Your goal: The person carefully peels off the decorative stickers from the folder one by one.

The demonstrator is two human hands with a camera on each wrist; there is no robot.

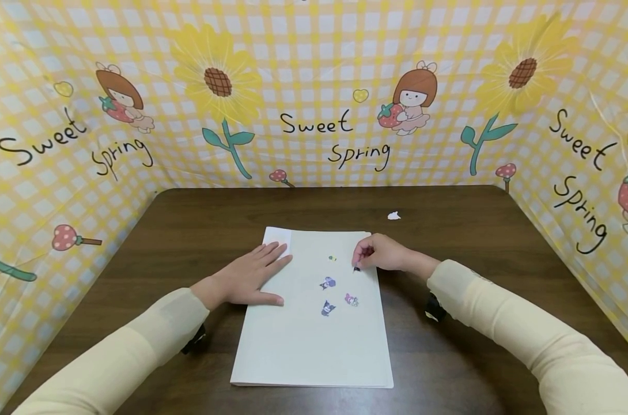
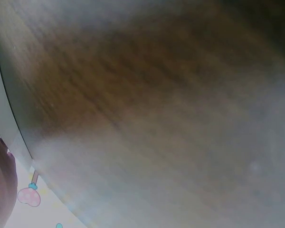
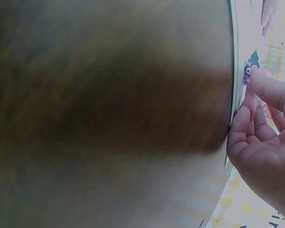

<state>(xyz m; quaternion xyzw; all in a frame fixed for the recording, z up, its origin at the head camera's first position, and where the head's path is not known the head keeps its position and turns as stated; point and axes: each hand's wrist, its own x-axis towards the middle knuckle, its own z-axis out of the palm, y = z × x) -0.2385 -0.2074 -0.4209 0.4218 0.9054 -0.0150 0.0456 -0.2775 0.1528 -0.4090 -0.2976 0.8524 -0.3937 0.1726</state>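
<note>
A large white pad of paper (image 1: 309,351) lies on the table, bearing several small cartoon stickers: a purple-and-grey one (image 1: 327,283), a dark-eared one (image 1: 328,308), a pink one (image 1: 351,300) and a tiny yellow-green one (image 1: 332,258). Between thumb and fingertips, my right hand (image 1: 381,252) pinches another sticker (image 3: 251,68), a black-hooded cartoon figure, at the pad's right edge. My left hand (image 1: 252,274) rests flat with spread fingers on the pad's left side. Its fingertips reach a smaller white sheet (image 1: 277,235) at the top left corner.
A scrap of white paper (image 1: 394,215) lies on the dark wooden table (image 1: 205,219) beyond the pad, to the right. A yellow checked cloth (image 1: 314,69) with flowers and lettering stands around the back and both sides.
</note>
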